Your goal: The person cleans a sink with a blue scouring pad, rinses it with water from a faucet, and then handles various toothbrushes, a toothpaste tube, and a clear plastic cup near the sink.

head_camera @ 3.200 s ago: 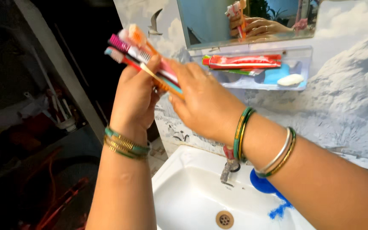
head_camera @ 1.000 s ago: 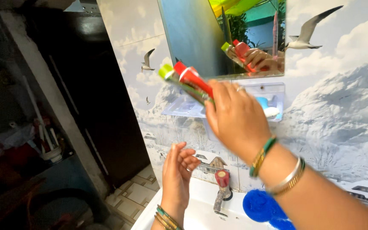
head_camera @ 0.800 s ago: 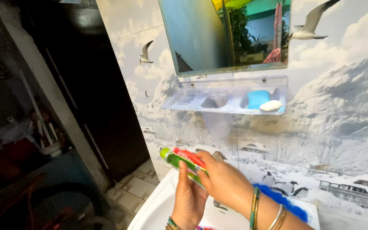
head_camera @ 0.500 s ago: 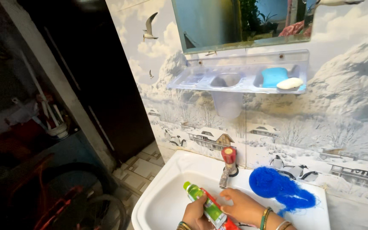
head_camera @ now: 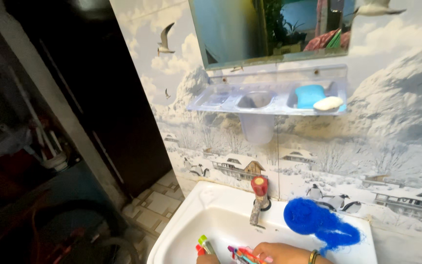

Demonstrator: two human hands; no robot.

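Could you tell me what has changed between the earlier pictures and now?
Both hands came down from in front of the mirror into the white basin, carrying the toothpaste tubes and toothbrushes with them. The wall shelf, which held tubes before, now holds only the blue and white soaps. The tap and blue scrubber stayed put.

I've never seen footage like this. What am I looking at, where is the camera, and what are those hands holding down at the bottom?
There is no machine here: a person wears one camera on the head, looking down at their own two hands. The picture shows a white sink with a red-topped tap against a wall of snowy-scene tiles. At the bottom edge, the right hand grips a bunch of colourful toothbrushes inside the basin. Only a sliver of the left hand shows, beside a green-capped tube. A blue scrubber lies on the rim. Above, a clear shelf carries a blue soap case and a pale soap, under a mirror.
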